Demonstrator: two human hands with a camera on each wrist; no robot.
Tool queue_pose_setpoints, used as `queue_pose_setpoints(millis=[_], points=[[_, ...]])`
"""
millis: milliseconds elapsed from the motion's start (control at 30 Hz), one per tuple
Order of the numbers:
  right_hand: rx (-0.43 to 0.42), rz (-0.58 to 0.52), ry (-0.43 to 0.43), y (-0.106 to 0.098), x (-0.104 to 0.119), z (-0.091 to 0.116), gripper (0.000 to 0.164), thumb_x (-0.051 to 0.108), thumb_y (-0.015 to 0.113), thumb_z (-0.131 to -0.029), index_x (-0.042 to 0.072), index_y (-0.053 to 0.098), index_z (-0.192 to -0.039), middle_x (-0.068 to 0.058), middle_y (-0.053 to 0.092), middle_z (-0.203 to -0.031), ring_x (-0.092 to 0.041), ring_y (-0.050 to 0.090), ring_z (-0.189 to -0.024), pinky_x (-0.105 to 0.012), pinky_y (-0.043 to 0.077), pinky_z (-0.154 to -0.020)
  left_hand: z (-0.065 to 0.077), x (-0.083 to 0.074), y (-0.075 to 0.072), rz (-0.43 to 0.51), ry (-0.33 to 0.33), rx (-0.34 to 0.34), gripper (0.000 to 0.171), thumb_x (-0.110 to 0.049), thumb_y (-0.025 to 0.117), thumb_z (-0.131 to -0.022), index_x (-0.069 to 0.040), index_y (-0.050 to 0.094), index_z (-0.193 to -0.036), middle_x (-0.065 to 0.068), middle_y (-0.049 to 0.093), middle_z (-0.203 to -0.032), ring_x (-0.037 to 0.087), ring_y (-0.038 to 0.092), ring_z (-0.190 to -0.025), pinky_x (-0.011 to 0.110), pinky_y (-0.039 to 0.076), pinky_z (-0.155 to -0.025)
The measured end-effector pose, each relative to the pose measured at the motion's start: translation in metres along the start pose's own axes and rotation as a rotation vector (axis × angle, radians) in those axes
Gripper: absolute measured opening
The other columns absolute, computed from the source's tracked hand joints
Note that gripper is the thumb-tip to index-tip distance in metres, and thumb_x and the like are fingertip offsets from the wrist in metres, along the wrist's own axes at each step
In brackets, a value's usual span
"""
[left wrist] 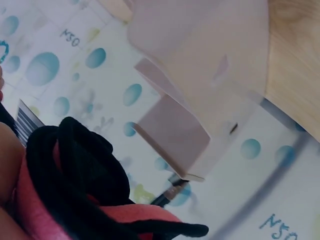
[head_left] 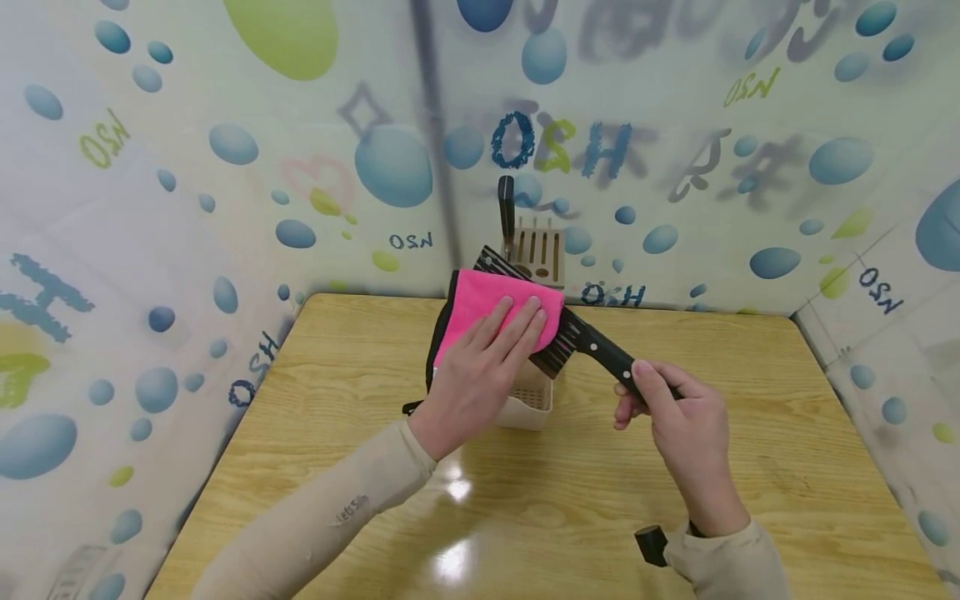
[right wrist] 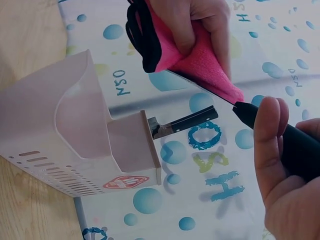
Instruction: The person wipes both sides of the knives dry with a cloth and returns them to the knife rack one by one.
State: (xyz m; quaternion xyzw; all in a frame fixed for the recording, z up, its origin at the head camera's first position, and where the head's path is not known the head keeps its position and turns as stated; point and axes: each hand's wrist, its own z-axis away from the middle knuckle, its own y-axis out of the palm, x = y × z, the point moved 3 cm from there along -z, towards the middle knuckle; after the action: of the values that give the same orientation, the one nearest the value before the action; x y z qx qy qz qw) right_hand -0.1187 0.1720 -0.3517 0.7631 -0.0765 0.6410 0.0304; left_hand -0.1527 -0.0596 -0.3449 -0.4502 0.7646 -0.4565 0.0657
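My right hand (head_left: 690, 421) grips the black riveted handle of a wide-bladed kitchen knife (head_left: 603, 354), its blade slanting up to the left. Folded over the blade is a pink cloth (head_left: 474, 304) with black edging and a black underside. My left hand (head_left: 476, 375) pinches the cloth around the blade, thumb on one face and fingers on the other, as the right wrist view shows. Much of the blade is hidden under the cloth; its striped-looking surface (head_left: 557, 360) shows on either side. Both hands hold the knife above the table, in front of a beige knife holder (right wrist: 85, 125).
The holder stands on the wooden table (head_left: 360, 350) near the back wall, with a slotted top (head_left: 557, 254) and a perforated lower front. Another black-handled knife (head_left: 506, 204) stands in it. Walls with printed bubbles (head_left: 393, 167) enclose the table at the back and sides.
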Motion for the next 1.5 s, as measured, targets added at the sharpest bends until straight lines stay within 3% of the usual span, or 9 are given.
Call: queue_pose_setpoints(millis=[300, 767, 1233, 1500], points=[[0.022, -0.015, -0.018, -0.006, 0.002, -0.001, 0.035, 0.021, 0.062, -0.105, -0.011, 0.072, -0.098, -0.012, 0.071, -0.076, -0.023, 0.065, -0.055, -0.034, 0.062, -0.057, 0.003, 0.021, 0.006, -0.007, -0.070, 0.000, 0.067, 0.005, 0.060, -0.091, -0.003, 0.044, -0.156, 0.012, 0.046, -0.160, 0.034, 0.050, -0.142, 0.041, 0.052, -0.108], [0.038, -0.043, -0.007, -0.006, 0.001, 0.001, 0.033, 0.020, 0.064, -0.104, -0.011, 0.072, -0.099, -0.011, 0.071, -0.075, -0.023, 0.065, -0.054, -0.034, 0.062, -0.056, 0.012, 0.044, 0.014, 0.005, -0.168, -0.062, 0.057, 0.006, 0.061, -0.094, -0.003, 0.053, -0.150, 0.012, 0.054, -0.153, 0.034, 0.059, -0.133, 0.041, 0.058, -0.099], [0.104, 0.102, -0.002, -0.010, 0.001, -0.007, 0.034, 0.026, 0.066, -0.103, -0.008, 0.073, -0.106, -0.010, 0.070, -0.072, -0.025, 0.068, -0.059, -0.032, 0.063, -0.065, 0.026, 0.064, 0.019, 0.039, -0.244, -0.025, 0.063, 0.008, 0.069, -0.086, 0.000, 0.056, -0.147, 0.014, 0.057, -0.149, 0.033, 0.062, -0.130, 0.040, 0.057, -0.100], [0.085, 0.142, -0.006, -0.016, 0.007, -0.012, 0.035, 0.026, 0.066, -0.103, -0.007, 0.071, -0.110, -0.006, 0.071, -0.073, -0.023, 0.069, -0.060, -0.028, 0.061, -0.064, 0.036, 0.079, 0.022, 0.027, -0.267, 0.037, 0.064, 0.008, 0.069, -0.084, 0.000, 0.056, -0.147, 0.015, 0.059, -0.148, 0.032, 0.063, -0.128, 0.040, 0.057, -0.099]])
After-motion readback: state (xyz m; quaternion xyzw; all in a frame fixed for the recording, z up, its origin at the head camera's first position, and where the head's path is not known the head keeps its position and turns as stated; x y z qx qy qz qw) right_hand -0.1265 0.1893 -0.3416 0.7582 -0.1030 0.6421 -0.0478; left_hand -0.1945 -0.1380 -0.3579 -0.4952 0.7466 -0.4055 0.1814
